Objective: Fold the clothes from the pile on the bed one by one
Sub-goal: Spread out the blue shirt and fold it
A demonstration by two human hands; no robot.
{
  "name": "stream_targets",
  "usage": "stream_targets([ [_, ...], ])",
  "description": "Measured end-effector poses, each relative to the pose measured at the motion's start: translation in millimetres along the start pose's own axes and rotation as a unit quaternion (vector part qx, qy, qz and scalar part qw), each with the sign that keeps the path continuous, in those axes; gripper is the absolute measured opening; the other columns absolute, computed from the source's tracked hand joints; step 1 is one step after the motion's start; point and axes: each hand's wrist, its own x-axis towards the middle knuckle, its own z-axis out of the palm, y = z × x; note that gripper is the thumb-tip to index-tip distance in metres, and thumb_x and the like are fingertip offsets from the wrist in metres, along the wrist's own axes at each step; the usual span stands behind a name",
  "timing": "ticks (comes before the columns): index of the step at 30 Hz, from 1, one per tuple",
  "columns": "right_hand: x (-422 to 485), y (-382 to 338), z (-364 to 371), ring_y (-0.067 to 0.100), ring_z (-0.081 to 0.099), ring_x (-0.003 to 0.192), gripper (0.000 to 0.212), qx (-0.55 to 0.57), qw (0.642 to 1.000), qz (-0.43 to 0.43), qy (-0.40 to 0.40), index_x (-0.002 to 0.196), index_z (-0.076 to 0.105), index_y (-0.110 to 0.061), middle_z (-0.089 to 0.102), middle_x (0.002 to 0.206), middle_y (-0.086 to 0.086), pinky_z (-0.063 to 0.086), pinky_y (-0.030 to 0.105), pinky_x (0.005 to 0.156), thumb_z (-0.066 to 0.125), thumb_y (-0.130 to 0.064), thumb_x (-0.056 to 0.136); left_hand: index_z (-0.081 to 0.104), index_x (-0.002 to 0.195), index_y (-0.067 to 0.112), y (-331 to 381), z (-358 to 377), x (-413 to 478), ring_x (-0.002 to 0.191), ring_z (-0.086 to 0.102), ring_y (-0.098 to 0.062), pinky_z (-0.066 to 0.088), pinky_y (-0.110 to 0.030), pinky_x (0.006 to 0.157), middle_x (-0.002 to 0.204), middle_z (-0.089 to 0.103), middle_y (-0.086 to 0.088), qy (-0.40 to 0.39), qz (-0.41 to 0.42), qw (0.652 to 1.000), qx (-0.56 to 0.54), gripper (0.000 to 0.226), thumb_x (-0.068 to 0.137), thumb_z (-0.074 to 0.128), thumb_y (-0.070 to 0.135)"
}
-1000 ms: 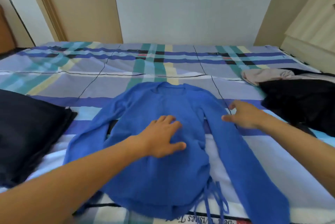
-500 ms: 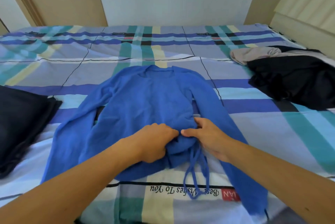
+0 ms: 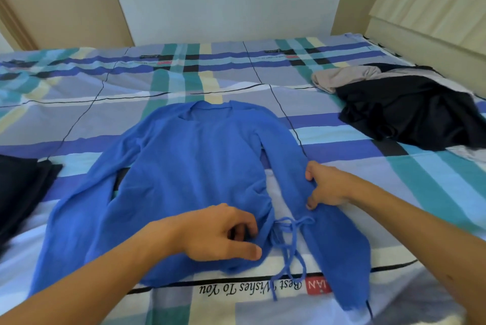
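Head view: fingers (image 3: 248, 228) of left hand (image 3: 215, 232) pinch blue sweater (image 3: 189, 166) hem, right hand (image 3: 327, 185) grips its sleeve.

My bed (image 3: 426, 201) is covered by a checked sheet (image 3: 79, 103) in blue, teal and pale yellow. A blue sweater (image 3: 194, 166) lies flat on it, neck away from me, sleeves spread. Right of the sweater and farther back is a heap of black clothes (image 3: 410, 116), a beige piece (image 3: 342, 77) at its far edge. Left of the sweater lies a dark garment (image 3: 18, 187). Printed words (image 3: 249, 288) run just below the sweater's hem
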Motion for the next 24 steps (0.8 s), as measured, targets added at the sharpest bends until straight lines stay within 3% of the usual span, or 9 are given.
stream_targets([
  [4, 4, 27, -36, 0.023, 0.058, 0.078, 0.038, 0.249, 0.967, 0.016, -0.041, 0.101, 0.053, -0.018, 0.059, 0.099, 0.006, 0.047, 0.030, 0.059, 0.073, 0.003, 0.077, 0.065, 0.105, 0.026, 3, 1, 10, 0.067, 0.052, -0.006, 0.048, -0.028, 0.068, 0.083, 0.065, 0.003, 0.042, 0.034, 0.997, -0.056, 0.024, 0.092, 0.064, 0.046],
  [6, 2, 54, -68, 0.023, 0.058, 0.072, 0.037, 0.353, 0.935, 0.012, 0.022, 0.100, 0.057, -0.017, 0.060, 0.094, 0.011, 0.047, 0.027, 0.056, 0.066, 0.011, 0.078, 0.065, 0.102, 0.025, 1, 4, 16, 0.066, 0.051, -0.006, 0.047, -0.025, 0.066, 0.081, 0.065, 0.001, 0.051, 0.041, 0.996, -0.056, 0.020, 0.093, 0.064, 0.043],
  [9, -1, 103, -101, 0.025, 0.054, 0.072, 0.047, 0.438, 0.879, 0.017, 0.188, 0.112, 0.057, -0.014, 0.056, 0.094, 0.017, 0.042, 0.029, 0.058, 0.063, 0.016, 0.076, 0.065, 0.097, 0.027, -2, 8, 24, 0.064, 0.051, -0.005, 0.045, -0.022, 0.064, 0.078, 0.064, 0.004, 0.052, 0.039, 0.996, -0.053, 0.016, 0.092, 0.065, 0.042],
  [11, 0, 135, -99, 0.023, 0.055, 0.075, 0.057, 0.457, 0.862, 0.024, 0.221, 0.126, 0.054, -0.012, 0.060, 0.097, 0.017, 0.041, 0.030, 0.061, 0.068, 0.014, 0.077, 0.065, 0.090, 0.026, 0, 8, 32, 0.060, 0.049, -0.005, 0.043, -0.021, 0.061, 0.071, 0.061, 0.008, 0.065, 0.038, 0.996, -0.053, 0.013, 0.093, 0.064, 0.039],
  [15, 0, 174, -67, 0.018, 0.053, 0.081, 0.052, 0.378, 0.918, 0.109, 0.043, 0.123, 0.053, -0.018, 0.057, 0.093, 0.011, 0.042, 0.029, 0.067, 0.080, -0.007, 0.080, 0.064, 0.080, 0.020, 8, -1, 64, 0.054, 0.047, -0.006, 0.038, -0.017, 0.057, 0.061, 0.057, 0.011, 0.194, 0.035, 0.979, -0.049, 0.014, 0.093, 0.065, 0.024],
  [18, 2, 190, -65, 0.016, 0.051, 0.074, 0.027, 0.315, 0.940, 0.128, 0.034, 0.100, 0.067, -0.014, 0.057, 0.080, 0.005, 0.041, 0.025, 0.065, 0.083, -0.011, 0.078, 0.063, 0.077, 0.022, 22, -7, 105, 0.062, 0.055, -0.013, 0.045, -0.024, 0.061, 0.067, 0.062, 0.008, 0.299, 0.030, 0.952, -0.049, 0.013, 0.090, 0.063, 0.027],
  [20, 2, 193, -66, 0.014, 0.045, 0.067, 0.013, 0.286, 0.952, 0.099, 0.042, 0.079, 0.068, -0.015, 0.052, 0.072, 0.002, 0.035, 0.024, 0.062, 0.081, -0.013, 0.079, 0.066, 0.080, 0.014, 34, -7, 139, 0.067, 0.057, -0.014, 0.046, -0.024, 0.065, 0.071, 0.064, 0.006, 0.296, -0.011, 0.953, -0.068, 0.017, 0.089, 0.066, 0.028],
  [22, 3, 193, -66, 0.014, 0.051, 0.077, 0.011, 0.338, 0.938, 0.043, 0.058, 0.076, 0.068, -0.017, 0.058, 0.078, 0.000, 0.040, 0.028, 0.074, 0.077, -0.017, 0.083, 0.063, 0.080, 0.003, 53, -5, 170, 0.068, 0.054, -0.019, 0.045, -0.031, 0.068, 0.073, 0.061, -0.003, 0.233, -0.072, 0.947, -0.207, 0.031, 0.084, 0.066, 0.033],
  [24, 1, 192, -68, 0.017, 0.058, 0.093, 0.005, 0.484, 0.869, -0.043, 0.094, 0.084, 0.070, -0.018, 0.065, 0.094, 0.001, 0.042, 0.034, 0.091, 0.070, -0.022, 0.086, 0.062, 0.088, 0.008, 76, -1, 196, 0.077, 0.050, -0.022, 0.044, -0.035, 0.070, 0.084, 0.057, -0.009, 0.190, -0.098, 0.895, -0.391, 0.020, 0.090, 0.065, 0.028],
])
